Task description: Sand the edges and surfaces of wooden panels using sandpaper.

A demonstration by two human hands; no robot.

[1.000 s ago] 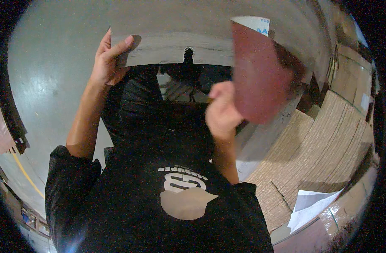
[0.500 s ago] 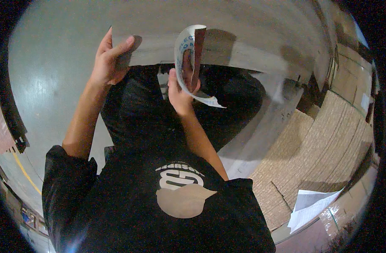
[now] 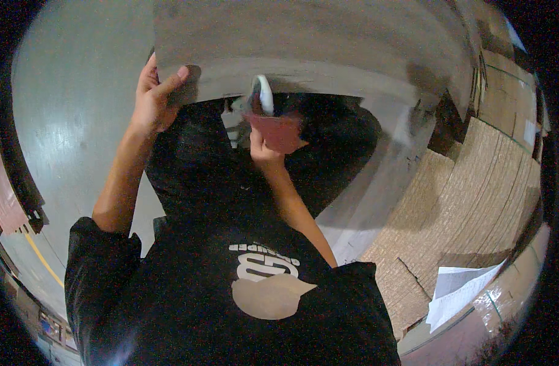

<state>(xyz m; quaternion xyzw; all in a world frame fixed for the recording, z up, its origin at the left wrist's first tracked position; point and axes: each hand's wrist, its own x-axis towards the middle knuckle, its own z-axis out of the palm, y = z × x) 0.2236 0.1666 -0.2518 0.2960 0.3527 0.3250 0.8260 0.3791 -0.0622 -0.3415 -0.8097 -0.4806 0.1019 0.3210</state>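
Observation:
My left hand (image 3: 156, 100) pinches the lower left corner of a wide grey-brown board (image 3: 316, 46). The thumb lies on the face turned to me, and the fingers go behind the edge. Below the board's near edge, over my lap, my right hand (image 3: 266, 152) holds a curled sheet of sandpaper (image 3: 280, 133). Its reddish-brown grit side shows, and a pale rolled end sticks up near the board's edge. Motion blurs the sheet, and some of my right fingers are hidden behind it.
Stacked boards (image 3: 456, 189) with rough, layered edges stand at the right, with white papers (image 3: 465, 293) lying on them. Farther right are strapped, wrapped stacks (image 3: 508, 100). A grey floor (image 3: 72, 122) with a yellow line (image 3: 44, 259) runs along the left.
The sandpaper has turned from an upright curl with its white printed backing showing to its reddish-brown side. My right hand is slightly lower. The board's left edge now shows beside my left hand.

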